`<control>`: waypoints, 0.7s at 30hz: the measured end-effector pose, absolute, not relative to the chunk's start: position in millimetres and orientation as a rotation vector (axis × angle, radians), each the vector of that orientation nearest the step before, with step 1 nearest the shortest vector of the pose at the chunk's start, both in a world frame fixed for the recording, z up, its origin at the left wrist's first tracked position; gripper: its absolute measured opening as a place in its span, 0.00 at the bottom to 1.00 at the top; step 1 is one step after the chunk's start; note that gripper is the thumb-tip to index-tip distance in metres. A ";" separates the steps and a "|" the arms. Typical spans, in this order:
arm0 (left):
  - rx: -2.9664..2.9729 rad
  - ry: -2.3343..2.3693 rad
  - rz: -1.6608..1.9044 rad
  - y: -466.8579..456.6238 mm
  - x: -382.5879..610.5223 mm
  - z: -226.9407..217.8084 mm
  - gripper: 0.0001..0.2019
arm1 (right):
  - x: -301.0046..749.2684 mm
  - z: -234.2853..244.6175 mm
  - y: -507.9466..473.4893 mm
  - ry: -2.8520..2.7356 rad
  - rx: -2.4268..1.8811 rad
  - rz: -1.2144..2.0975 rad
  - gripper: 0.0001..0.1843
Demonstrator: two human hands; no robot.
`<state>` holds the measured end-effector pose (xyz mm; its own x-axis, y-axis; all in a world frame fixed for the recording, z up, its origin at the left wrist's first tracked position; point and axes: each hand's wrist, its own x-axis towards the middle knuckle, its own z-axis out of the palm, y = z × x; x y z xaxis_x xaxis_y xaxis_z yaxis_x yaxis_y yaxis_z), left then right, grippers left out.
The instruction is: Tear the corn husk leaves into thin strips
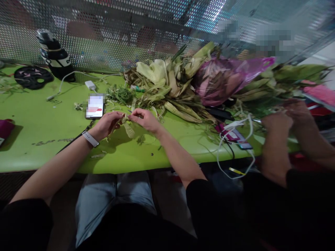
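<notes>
Both my hands meet over the green tabletop [65, 139], fingers pinched around a piece of pale corn husk [128, 129]. My left hand [111, 122], with a white watch band on its wrist, grips the husk from the left. From the right, my right hand [143, 119] pinches the same husk between thumb and fingers. A loose end of it hangs below the fingertips. Just beyond my left hand lies a phone [95, 105] with its screen lit. Behind my hands is a bundle of thin green strips [120, 94]. Small scraps lie on the table around them.
A heap of corn husks [167, 80] and a pink plastic bag [220, 80] stand at the back by the perforated metal screen [117, 35]. A dark bottle [56, 57] is back left. At right, a white cable [222, 139] loops over the edge near another person's hands [277, 120].
</notes>
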<state>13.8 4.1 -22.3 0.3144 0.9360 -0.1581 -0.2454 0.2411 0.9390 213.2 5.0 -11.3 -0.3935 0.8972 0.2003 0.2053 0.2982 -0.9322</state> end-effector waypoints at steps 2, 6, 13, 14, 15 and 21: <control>0.963 0.878 0.966 4.9 13.0 -22.3 0.05 | 213.1 -15.0 8.8 -1.764 -1.017 1.068 0.24; 0.969 0.845 0.895 4.1 10.6 -20.8 0.09 | 213.3 -18.2 11.3 -1.736 -1.038 0.954 0.23; 1.082 0.835 0.744 -2.5 11.4 -17.5 0.10 | 211.6 -13.5 6.2 -1.738 -1.086 0.949 0.21; 1.101 0.842 0.744 -3.3 11.9 -17.8 0.10 | 211.4 -14.1 6.7 -1.739 -1.082 0.955 0.21; 1.119 0.846 0.749 -3.8 12.3 -18.2 0.10 | 211.1 -14.8 7.3 -1.745 -1.075 0.962 0.21; 1.312 0.877 0.715 -6.0 13.4 -18.5 0.10 | 212.3 -16.1 10.2 -1.778 -1.053 0.928 0.22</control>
